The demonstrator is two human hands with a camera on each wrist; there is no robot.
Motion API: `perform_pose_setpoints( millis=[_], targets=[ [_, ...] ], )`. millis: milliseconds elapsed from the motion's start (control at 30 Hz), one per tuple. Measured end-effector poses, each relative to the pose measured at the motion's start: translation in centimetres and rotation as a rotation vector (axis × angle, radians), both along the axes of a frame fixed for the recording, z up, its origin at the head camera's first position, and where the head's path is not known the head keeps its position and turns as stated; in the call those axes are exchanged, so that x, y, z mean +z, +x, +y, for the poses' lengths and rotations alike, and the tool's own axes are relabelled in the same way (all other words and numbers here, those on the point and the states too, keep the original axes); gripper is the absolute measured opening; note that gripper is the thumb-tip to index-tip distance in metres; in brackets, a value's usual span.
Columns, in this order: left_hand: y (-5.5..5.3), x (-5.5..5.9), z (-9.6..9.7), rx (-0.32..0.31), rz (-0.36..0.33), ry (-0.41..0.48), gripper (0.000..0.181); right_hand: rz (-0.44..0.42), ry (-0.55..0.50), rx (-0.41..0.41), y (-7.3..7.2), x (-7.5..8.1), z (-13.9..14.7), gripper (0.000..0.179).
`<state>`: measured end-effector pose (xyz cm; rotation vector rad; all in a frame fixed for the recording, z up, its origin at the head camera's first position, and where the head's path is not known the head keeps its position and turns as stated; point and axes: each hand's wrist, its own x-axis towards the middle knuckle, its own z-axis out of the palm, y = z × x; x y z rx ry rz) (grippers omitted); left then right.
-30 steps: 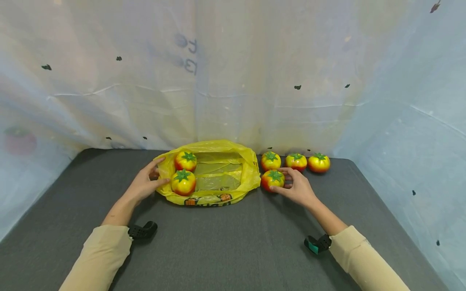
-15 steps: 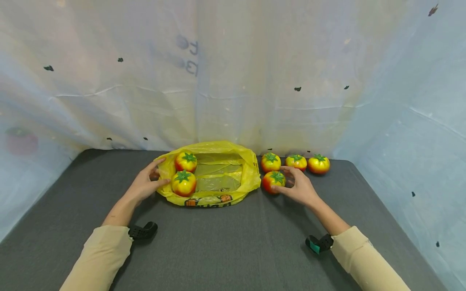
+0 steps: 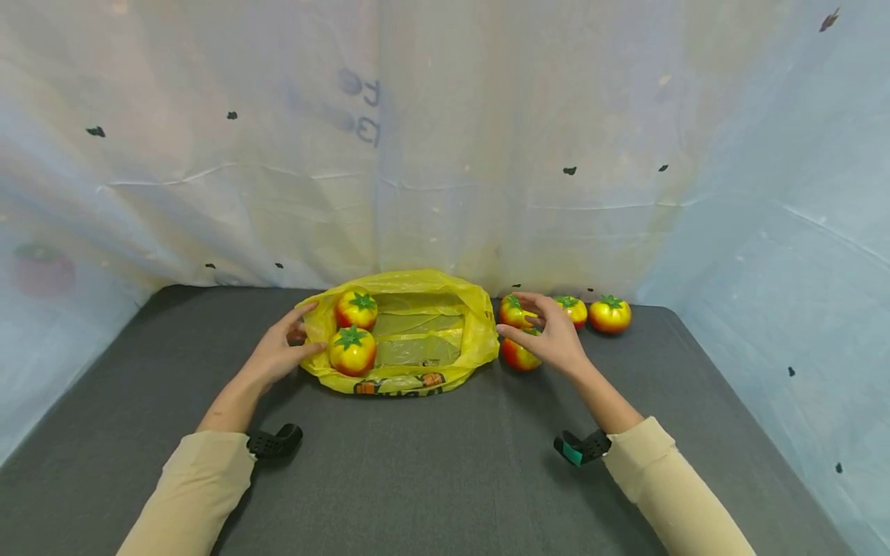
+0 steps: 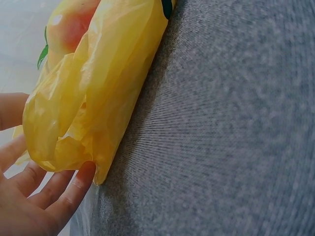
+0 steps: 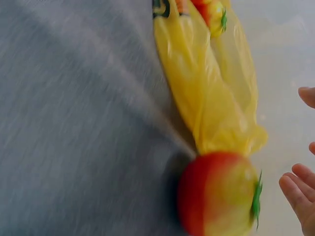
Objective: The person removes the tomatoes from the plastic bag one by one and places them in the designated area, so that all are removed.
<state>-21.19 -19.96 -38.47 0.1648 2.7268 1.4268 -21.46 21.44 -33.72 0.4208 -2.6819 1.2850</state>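
In the head view a yellow plastic bag [image 3: 480, 324] lies with its mouth spread open on the dark grey table. Two glossy red-and-yellow toy tomatoes, a front one [image 3: 352, 352] and a back one [image 3: 356, 310], sit at its left end. My left hand [image 3: 274, 351] holds the bag's left rim between thumb and fingers; the left wrist view shows its fingertips on the plastic. Just right of the bag, my right hand [image 3: 552, 340] hovers with spread fingers, partly hiding a near tomato [image 3: 518, 354] and a far tomato [image 3: 513, 313]. The right wrist view shows nothing in its grasp.
Two more toy tomatoes, one [image 3: 573, 310] beside the right hand and another [image 3: 609, 315] further right, stand near the back edge. Pale plastic sheeting [image 3: 445, 154] rises behind the grey table [image 3: 417, 471] and on both sides.
My right hand has let go of the near tomato and moved up and left above it. That tomato stays beside the bag. The left hand has kept its place.
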Motion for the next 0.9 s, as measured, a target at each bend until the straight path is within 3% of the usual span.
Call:
perform_pose_setpoints(
  millis=[433,700,900],
  targets=[
    [0.0,-0.1,0.1,0.01,-0.01,0.011,0.076,0.025,-0.113,0.061,-0.6,0.4,-4.0,0.06],
    [0.0,0.1,0.1,0.007,-0.008,0.018,0.076,-0.021,-0.219,0.132,-1.0,0.2,-7.2,0.063],
    [0.0,0.0,0.1,0.013,-0.009,0.016,0.076,-0.034,-0.238,0.17,-1.4,-0.3,-8.8,0.061]
  ],
)
